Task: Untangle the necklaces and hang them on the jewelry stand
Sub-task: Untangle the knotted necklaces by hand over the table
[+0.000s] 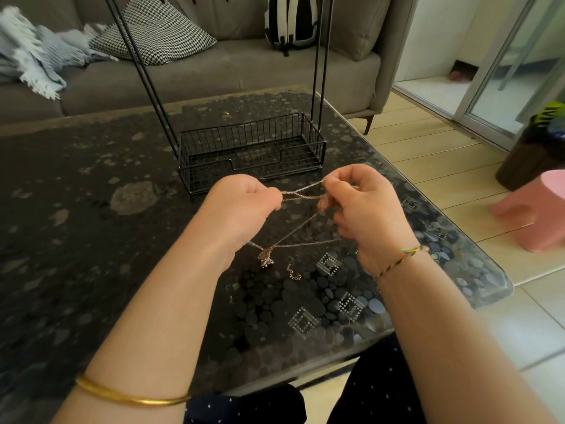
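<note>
Thin silvery necklace chains (pixel 301 194) stretch taut between my two hands above the dark table. My left hand (pixel 241 206) pinches one end with curled fingers. My right hand (pixel 363 206) pinches the other end, with more strands running down from it. The strands meet in a knotted clump with a pendant (pixel 266 257) hanging below my left wrist. A short loose chain end (pixel 293 273) dangles beside it. The black wire jewelry stand (pixel 250 148) stands just behind my hands, its basket base empty and its thin uprights rising out of view.
A glass-topped table (pixel 91 209) with a dark pebble pattern lies under my hands; its right edge is near. A grey sofa (pixel 214 71) with a patterned cushion, a blanket and a backpack stands behind. A pink stool (pixel 541 209) sits on the floor at right.
</note>
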Demonstrator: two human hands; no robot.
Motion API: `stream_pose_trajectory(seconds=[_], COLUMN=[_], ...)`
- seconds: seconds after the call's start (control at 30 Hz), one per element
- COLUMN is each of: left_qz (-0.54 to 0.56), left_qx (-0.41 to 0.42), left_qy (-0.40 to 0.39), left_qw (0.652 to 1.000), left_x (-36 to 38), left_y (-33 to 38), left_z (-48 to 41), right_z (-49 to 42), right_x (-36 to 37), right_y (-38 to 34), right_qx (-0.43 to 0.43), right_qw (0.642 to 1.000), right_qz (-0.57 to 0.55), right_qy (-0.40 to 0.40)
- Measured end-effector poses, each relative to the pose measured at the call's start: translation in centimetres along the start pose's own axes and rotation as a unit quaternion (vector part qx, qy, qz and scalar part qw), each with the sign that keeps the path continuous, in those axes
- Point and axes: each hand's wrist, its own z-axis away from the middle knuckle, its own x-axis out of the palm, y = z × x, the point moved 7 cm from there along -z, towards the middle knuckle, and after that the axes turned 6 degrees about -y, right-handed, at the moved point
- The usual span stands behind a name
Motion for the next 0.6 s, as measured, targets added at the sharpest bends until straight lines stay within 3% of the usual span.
stream_pose_trajectory(seconds=[0.2, 0.4, 0.6], left_qz=[0.076, 0.254, 0.325], left_qx=[-0.013, -0.034, -0.035], left_qy=[0.041, 0.014, -0.014], left_qw=[0.996, 0.966, 0.945], left_x=[-0.38, 0.00, 0.20], left_y=[-0.54, -0.51, -0.16], left_z=[-0.38, -0.37, -0.10], right_z=[-0.20, -0.30, -0.36], right_x=[0.24, 0.43, 0.50], right_y=[0.25, 0.51, 0.58], right_qx=[0.003, 0.013, 0.017], right_qw=[1.000, 1.000, 1.000], right_qz=[0.003, 0.006, 0.013], right_qy=[-0.012, -0.018, -0.011])
